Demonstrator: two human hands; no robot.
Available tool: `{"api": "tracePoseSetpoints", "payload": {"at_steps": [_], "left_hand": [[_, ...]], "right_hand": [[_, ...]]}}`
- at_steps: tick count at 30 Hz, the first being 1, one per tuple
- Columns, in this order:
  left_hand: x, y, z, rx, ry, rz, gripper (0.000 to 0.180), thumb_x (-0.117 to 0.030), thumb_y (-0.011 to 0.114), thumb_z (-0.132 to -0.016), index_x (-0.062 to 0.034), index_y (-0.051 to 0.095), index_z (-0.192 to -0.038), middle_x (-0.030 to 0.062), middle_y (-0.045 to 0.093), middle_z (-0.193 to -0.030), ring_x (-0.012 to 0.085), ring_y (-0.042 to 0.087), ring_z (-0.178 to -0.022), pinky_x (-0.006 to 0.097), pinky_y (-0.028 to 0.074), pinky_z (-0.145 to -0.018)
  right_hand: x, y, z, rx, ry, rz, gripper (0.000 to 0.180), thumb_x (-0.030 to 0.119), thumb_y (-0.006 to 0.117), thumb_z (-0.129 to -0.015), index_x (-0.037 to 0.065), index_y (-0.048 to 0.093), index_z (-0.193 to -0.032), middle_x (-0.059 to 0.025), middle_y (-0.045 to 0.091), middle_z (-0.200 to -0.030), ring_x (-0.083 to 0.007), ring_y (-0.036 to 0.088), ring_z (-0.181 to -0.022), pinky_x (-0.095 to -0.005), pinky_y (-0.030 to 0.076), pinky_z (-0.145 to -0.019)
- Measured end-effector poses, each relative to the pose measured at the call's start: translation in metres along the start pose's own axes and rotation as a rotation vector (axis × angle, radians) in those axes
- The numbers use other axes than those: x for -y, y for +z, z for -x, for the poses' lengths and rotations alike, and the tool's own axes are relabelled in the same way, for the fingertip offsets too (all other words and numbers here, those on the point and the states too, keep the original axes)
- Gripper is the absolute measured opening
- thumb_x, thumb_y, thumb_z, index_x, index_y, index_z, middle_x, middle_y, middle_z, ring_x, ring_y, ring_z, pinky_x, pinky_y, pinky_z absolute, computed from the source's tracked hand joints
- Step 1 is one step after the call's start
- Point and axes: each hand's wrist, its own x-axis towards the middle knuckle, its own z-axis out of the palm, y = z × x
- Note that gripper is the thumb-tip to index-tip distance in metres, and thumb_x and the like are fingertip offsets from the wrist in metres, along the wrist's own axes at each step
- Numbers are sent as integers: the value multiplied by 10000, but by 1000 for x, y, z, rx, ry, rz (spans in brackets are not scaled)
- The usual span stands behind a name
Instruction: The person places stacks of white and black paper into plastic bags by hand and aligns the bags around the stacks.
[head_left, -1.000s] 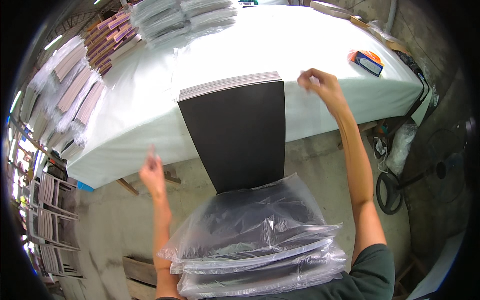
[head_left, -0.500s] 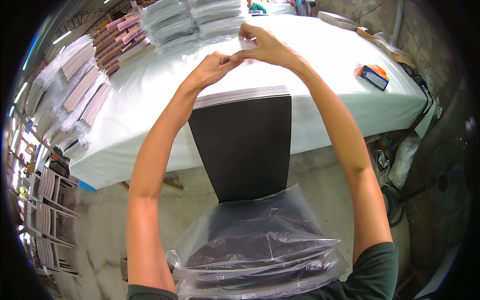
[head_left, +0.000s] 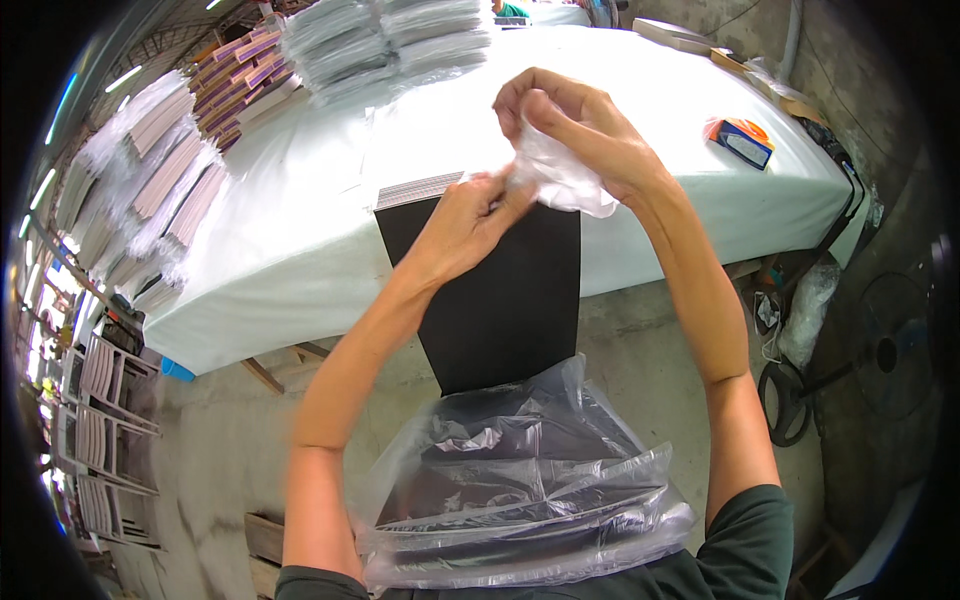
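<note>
Over the far half of a black-topped stack of sheets, my right hand is closed on a crumpled white cloth. My left hand pinches the lower left edge of that cloth, its fingertips slightly blurred. The stack's far end, with layered pale edges, rests on the table, and its near part reaches toward me past the table edge. A clear plastic bag lies wrinkled around the near end, close to my body. Neither hand touches the bag.
The white-covered table carries plastic-wrapped stacks at the back and more wrapped bundles at the left. A blue and orange box sits at the right. White chairs stand left; a fan stands right.
Both hands have come nearer to me, the left down over the stack. The white cloth now shows bunched in the right hand. The bag's folds have shifted.
</note>
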Motion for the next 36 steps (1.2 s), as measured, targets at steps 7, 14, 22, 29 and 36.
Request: {"api": "tracePoseSetpoints", "payload": {"at_steps": [7,14,22,29,36], "left_hand": [[30,14,41,-401,189,894,302,-254,506,-921,15,564,-1047,19,566,-910,95,526,-789,248,433,-719],[102,24,105,-538,104,665,329,-106,553,-868,34,505,-1162,129,563,-1104,172,569,-957,303,443,-833],[77,-42,96,-299,220,1026,825,-400,667,-775,-99,227,-1405,119,414,-1342,216,368,-1251,345,306,-1019],[76,11,89,233,-236,834,679,-408,574,-847,-7,335,-1341,160,346,-1375,265,394,-1235,373,367,-985],[51,-12,86,-57,8,953,435,-249,485,-918,64,457,-1220,154,365,-1361,313,440,-1193,444,432,-937]], "right_hand": [[-11,-17,39,343,128,390,867,416,773,-628,-19,391,-1274,-161,534,-1141,-268,507,-1067,-370,394,-917],[-30,-26,58,-364,114,-456,368,22,663,-754,-43,524,-1088,-123,561,-987,-142,581,-856,-256,477,-741],[-16,-6,72,-221,-28,-337,352,41,672,-760,40,547,-1089,-89,552,-1078,-156,571,-896,-252,473,-752],[-7,2,91,-331,50,-209,360,44,671,-753,20,560,-1095,-104,578,-1074,-157,575,-900,-255,461,-744],[-16,9,127,-456,204,-100,283,-31,586,-796,-7,571,-1078,-87,623,-842,-86,587,-722,-189,444,-570]]}}
